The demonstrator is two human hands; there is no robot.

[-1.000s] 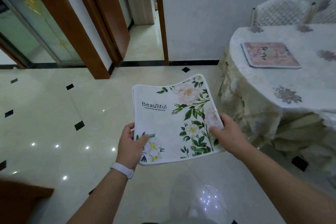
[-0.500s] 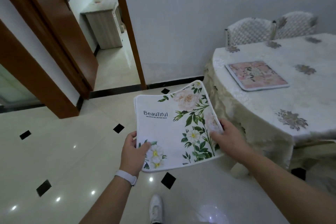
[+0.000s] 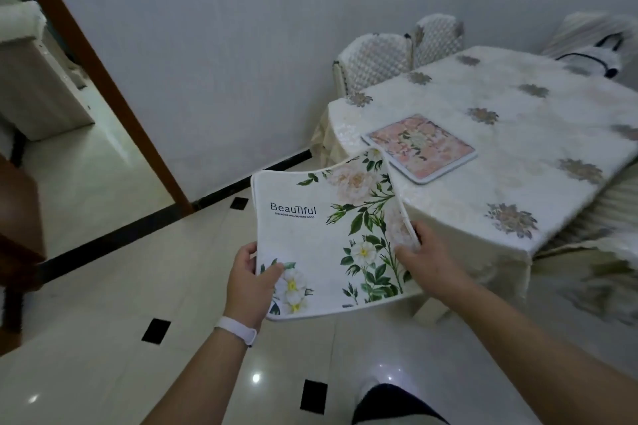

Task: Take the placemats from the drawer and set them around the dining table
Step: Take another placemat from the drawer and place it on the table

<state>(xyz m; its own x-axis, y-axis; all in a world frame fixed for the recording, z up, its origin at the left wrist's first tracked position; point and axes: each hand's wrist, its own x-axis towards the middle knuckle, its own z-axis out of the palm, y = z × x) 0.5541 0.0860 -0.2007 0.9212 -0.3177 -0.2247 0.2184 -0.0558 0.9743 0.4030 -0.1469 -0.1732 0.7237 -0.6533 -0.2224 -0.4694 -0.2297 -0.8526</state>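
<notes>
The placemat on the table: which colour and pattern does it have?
The placemat is pink floral with a pale border; head view.

The white floral placemat (image 3: 321, 241) is being carried closer to the desk (image 3: 538, 138), its far corner being brought over the edge.

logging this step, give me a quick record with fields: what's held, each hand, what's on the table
held: white flowered placemat, in the air beside the table
left hand: grips its near left corner
right hand: grips its right edge
table: cloth-covered, one pink placemat lying flat on it
chairs: two at the far side, by the wall
status: white flowered placemat not yet set down
</notes>
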